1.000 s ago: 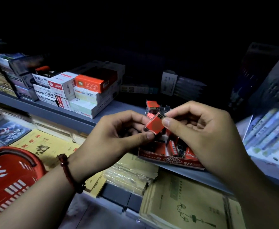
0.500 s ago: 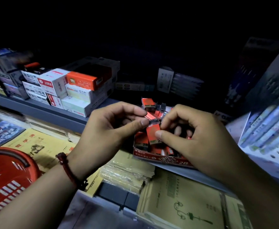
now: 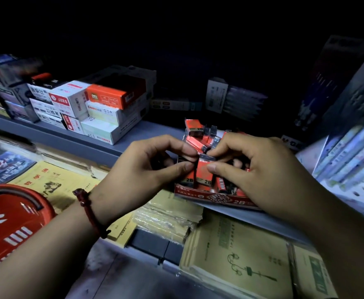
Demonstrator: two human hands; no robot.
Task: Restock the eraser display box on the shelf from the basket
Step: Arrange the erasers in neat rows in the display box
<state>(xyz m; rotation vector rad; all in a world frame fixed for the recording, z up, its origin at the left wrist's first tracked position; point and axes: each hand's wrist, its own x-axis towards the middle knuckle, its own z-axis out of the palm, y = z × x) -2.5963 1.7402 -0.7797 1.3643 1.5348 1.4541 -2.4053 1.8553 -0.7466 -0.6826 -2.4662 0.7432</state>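
Down by the person's left forearm sits the red basket, and yellowish exercise books lie on the lower tier under both wrists. A dark red cord bracelet circles the left wrist. Above that, the two hands meet over the eraser display box, which stands at the front lip of the grey shelf. Between the hands is one red eraser, upright, with its lower end marked 2B and set down in the box's front row. The left hand has thumb and forefinger curled in, pinching at the eraser's left edge. The right hand grips it too: the thumb tip presses the front face and the forefinger hooks over the dark top end. Just beyond the fingertips, more red erasers lie jumbled at the back of the box. Farther left along the shelf, well apart from the hands, stand stacked white and orange cartons.
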